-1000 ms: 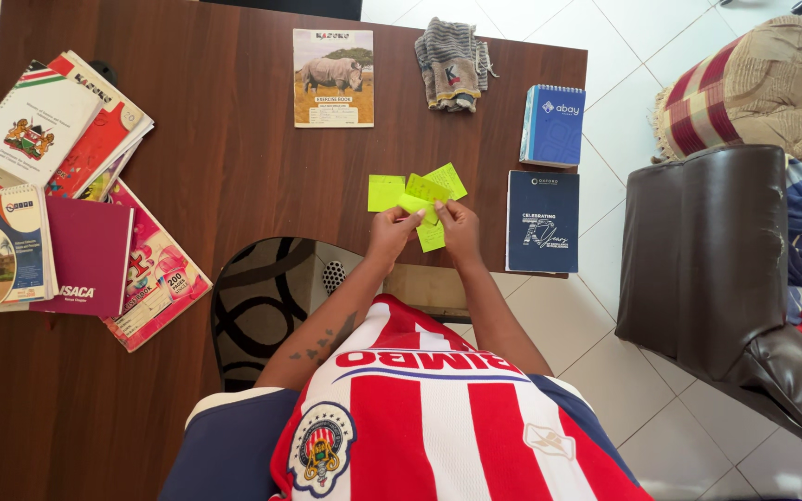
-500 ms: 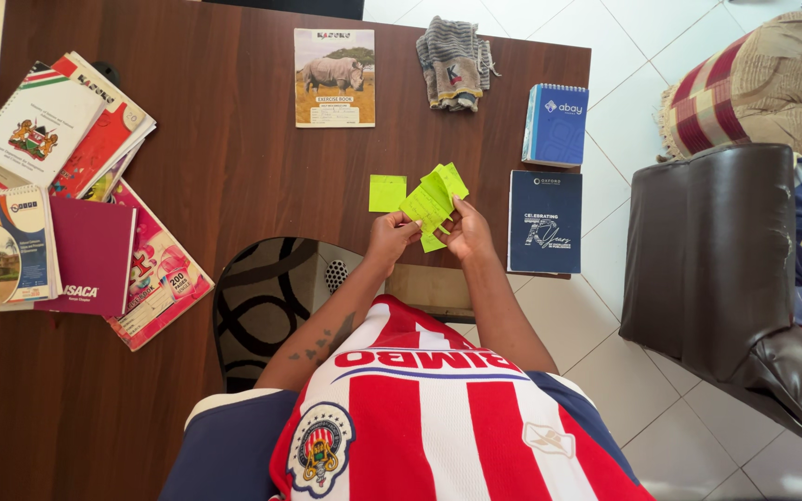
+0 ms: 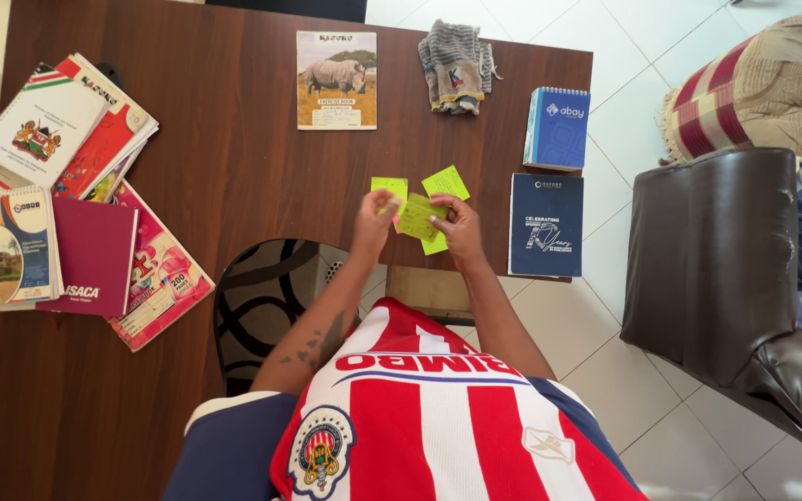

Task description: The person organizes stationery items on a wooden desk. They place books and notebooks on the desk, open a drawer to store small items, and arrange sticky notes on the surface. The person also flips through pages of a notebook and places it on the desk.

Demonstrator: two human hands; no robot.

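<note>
Both my hands are over the near edge of a dark wooden table [image 3: 234, 167], handling yellow-green sticky notes. My right hand [image 3: 461, 227] grips a small bunch of the notes [image 3: 417, 217], one sticking out below at the table edge. My left hand [image 3: 375, 215] pinches the left side of that bunch. A single note [image 3: 389, 186] lies flat on the table just beyond my left fingers, partly hidden by them. Another note [image 3: 446, 182] lies tilted just beyond the right hand.
An exercise book with a rhino picture [image 3: 336, 79] and a folded grey cloth [image 3: 457, 65] lie at the far edge. Two blue notebooks [image 3: 548, 223] sit right. A pile of books [image 3: 58, 186] fills the left. A brown leather chair [image 3: 707, 250] stands right.
The bunch of notes has been drawn together and lowered. My left hand moved up and forward over the flat note. One note now lies apart beyond my right hand.
</note>
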